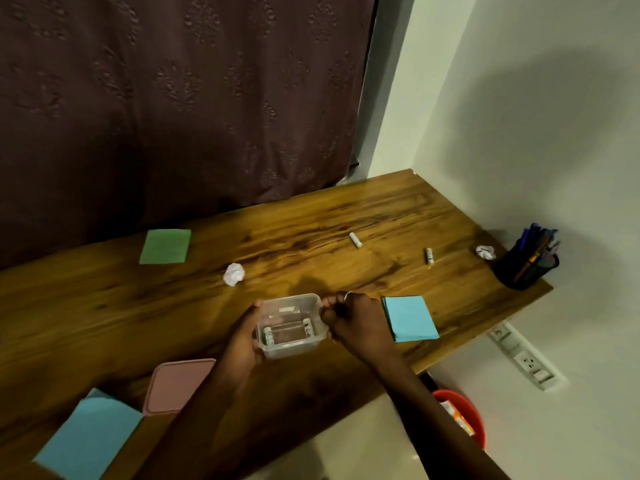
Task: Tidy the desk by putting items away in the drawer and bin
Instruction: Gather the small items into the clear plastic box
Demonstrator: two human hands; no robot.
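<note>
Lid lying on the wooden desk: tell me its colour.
The flat rectangular lid is pale pink, clearest in the head view.

The curtain (173, 98) across the upper left is dark maroon-brown with a faint embossed leafy motif. The desk (104, 299) is warm brown wood with darker grain streaks. The green pad (165, 246) sits left of centre, and a light blue pad (410, 318) lies right of centre. A second blue pad (86, 434) at lower left adjoins a pale pink lid (178, 384). The clear container (291, 348) shows white batteries (308, 328) with dark print (the paper balls (233, 274) are white too). The pen holder (526, 268) is black, and the bin (467, 417) is red-orange.
</note>
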